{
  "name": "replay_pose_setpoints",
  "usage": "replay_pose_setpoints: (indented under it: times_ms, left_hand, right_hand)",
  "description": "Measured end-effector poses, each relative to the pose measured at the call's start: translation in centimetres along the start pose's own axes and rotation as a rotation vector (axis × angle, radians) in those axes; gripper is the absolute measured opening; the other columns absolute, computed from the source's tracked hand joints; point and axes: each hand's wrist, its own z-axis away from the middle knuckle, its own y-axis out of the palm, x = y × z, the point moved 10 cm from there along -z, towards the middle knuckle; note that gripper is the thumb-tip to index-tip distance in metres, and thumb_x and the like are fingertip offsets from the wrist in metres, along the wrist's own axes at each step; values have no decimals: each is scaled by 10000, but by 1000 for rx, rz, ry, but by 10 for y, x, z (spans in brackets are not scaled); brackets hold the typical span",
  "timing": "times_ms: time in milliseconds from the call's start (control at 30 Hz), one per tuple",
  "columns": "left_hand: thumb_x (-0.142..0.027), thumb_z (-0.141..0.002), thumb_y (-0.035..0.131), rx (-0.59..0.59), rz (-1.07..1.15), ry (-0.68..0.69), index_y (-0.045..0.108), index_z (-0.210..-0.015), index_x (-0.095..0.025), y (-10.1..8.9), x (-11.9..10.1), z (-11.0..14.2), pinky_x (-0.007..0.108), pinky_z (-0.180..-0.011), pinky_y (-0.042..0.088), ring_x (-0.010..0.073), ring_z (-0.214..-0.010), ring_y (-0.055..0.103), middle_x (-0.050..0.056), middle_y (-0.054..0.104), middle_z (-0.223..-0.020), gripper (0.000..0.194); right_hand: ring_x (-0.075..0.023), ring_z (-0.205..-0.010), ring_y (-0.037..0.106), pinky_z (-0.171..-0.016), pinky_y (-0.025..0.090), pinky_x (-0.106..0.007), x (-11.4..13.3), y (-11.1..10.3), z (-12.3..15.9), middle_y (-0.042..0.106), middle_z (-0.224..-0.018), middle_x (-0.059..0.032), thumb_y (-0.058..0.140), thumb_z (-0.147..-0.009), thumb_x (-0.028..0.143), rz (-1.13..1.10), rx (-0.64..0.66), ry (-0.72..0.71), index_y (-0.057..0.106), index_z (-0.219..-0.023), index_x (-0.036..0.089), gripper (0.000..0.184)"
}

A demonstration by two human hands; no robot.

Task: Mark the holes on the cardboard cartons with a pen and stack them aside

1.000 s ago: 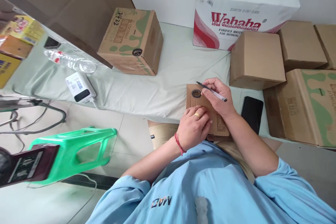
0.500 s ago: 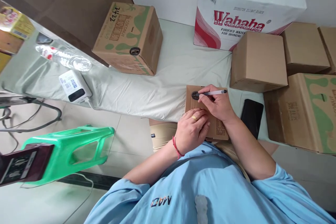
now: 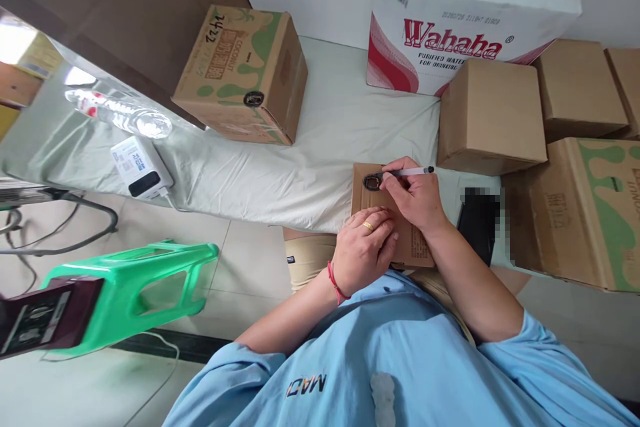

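Observation:
A flat piece of brown cardboard [image 3: 363,199] lies at the near edge of a cloth-covered table [image 3: 280,167], with a dark oval mark [image 3: 373,181] on its far corner. My right hand [image 3: 417,200] grips a white pen [image 3: 407,173], its tip resting on the oval mark. My left hand [image 3: 363,250], wearing a gold ring and a red wrist cord, presses down on the near end of the cardboard with curled fingers.
A green-printed carton [image 3: 243,73] stands at the back left, a Wahaha box [image 3: 465,27] at the back, plain brown boxes [image 3: 490,117] to the right. A dark phone [image 3: 477,223] lies beside my right arm. Power bank [image 3: 141,167], water bottle [image 3: 120,113], green stool [image 3: 130,290] are left.
My right hand has swung the pen down from a raised angle until its tip meets the oval mark. My left hand stays pressed on the cardboard.

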Motion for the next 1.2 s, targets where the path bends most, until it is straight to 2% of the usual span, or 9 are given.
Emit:
replay_pose_setpoints:
  times_ms: [133, 333, 467, 567, 700, 900, 1033, 1200]
  left_hand:
    - [-189, -1054, 668, 3, 6, -2, 765, -1122, -179, 1, 1, 0, 422, -1031, 685, 267, -1167, 808, 101, 853, -1170, 119]
    - [-181, -1059, 657, -3, 21, -10, 771, -1115, -186, 0, 2, 0, 417, -1059, 681, 255, -1175, 810, 101, 855, -1175, 127]
    - [-183, -1058, 654, -3, 28, -21, 776, -1119, -198, 0, 3, 1, 420, -1066, 682, 254, -1181, 812, 99, 855, -1176, 138]
    - [-179, -1056, 651, -4, 28, -25, 779, -1118, -194, 1, 3, 2, 422, -1053, 686, 259, -1175, 814, 101, 855, -1173, 143]
    - [-192, -1064, 639, -6, 29, -27, 782, -1133, -206, 1, 4, 2, 424, -1030, 690, 257, -1172, 811, 91, 856, -1162, 159]
    - [-195, -1065, 636, -3, 24, -32, 782, -1130, -206, 2, 5, 2, 419, -1031, 685, 253, -1183, 810, 90, 856, -1159, 160]
    - [-179, -1055, 646, -12, 20, -16, 775, -1142, -189, 0, 3, 2, 414, -1032, 682, 255, -1177, 807, 94, 855, -1161, 155]
    - [-184, -1058, 638, -9, 20, -24, 778, -1146, -201, 1, 4, 2, 416, -1024, 684, 255, -1176, 806, 93, 855, -1160, 166]
  right_hand:
    - [-141, -499, 548, -531, 411, -276, 2, -5, -1, 660, -597, 49, 644, -953, 316, 9, -50, 6, 684, -900, 252, 92]
    - [-124, -461, 467, -536, 383, -280, 4, -12, 0, 526, -510, 91, 632, -851, 255, 49, -112, 28, 629, -812, 258, 39]
    - [-124, -470, 458, -542, 382, -289, 5, -15, 2, 521, -524, 84, 648, -826, 235, 56, -131, 10, 623, -781, 260, 58]
    - [-134, -495, 485, -547, 405, -290, 3, -9, 4, 557, -570, 74, 662, -899, 268, -8, -46, -23, 671, -865, 263, 36]
    - [-167, -650, 680, -636, 508, -303, -1, 6, 8, 759, -775, 19, 662, -1021, 353, -38, 112, -39, 721, -1077, 269, 117]
    - [-206, -818, 810, -783, 593, -349, -1, 15, 7, 850, -930, -17, 633, -1070, 380, -17, 187, -57, 714, -1162, 271, 164]
    - [-209, -815, 818, -785, 596, -352, -1, 18, 9, 849, -890, -12, 633, -1054, 359, -8, 213, -64, 709, -1146, 263, 154]
    - [-177, -640, 714, -654, 538, -318, -6, 16, 10, 766, -738, 26, 657, -999, 321, 4, 193, -27, 706, -1059, 264, 96]
